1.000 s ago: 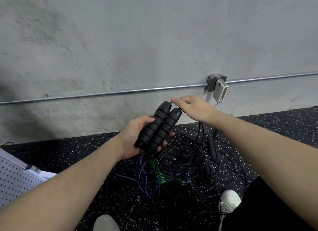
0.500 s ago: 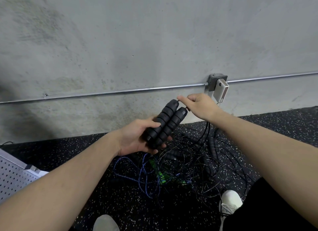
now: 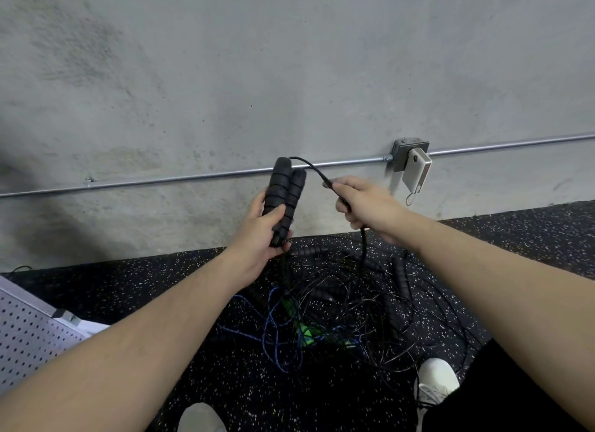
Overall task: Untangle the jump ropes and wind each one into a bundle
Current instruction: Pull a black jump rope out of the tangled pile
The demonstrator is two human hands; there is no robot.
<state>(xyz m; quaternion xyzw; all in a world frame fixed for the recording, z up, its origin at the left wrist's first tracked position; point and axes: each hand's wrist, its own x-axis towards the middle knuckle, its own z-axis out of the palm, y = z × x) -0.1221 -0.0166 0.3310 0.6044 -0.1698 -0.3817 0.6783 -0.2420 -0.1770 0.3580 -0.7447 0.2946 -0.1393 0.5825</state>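
Head view: left hand (image 3: 257,235) curled round two black ribbed foam handles (image 3: 285,199), held side by side and nearly upright in front of the grey concrete wall (image 3: 289,61), thumb across their lower part. Right hand (image 3: 367,203) closed in a fist round the thin black cord (image 3: 317,170), gripped just beside the handles. Cord arching from the top of the taller handle over to the right fist, then dropping out of the bottom of that fist toward the floor. More cord hanging from under the left hand down into the heap.

Below both hands, on the black speckled rubber floor (image 3: 128,296), near its edge against the wall: a tangled pile of jump ropes (image 3: 347,309), mostly thin black cords in loose loops, with a blue braided rope (image 3: 267,331) at the left side of the heap and a bright green piece (image 3: 302,328) in the middle. Several further black ribbed handles lying among the loops; which cord belongs to which handle, impossible to tell.

On the wall: a grey metal conduit pipe (image 3: 193,175) running level, a grey junction box (image 3: 402,151) on it, a white rectangular device (image 3: 418,170) hanging tilted from the box. At the left edge, a white perforated metal panel (image 3: 29,338). At the bottom edge, two white shoes (image 3: 436,380).
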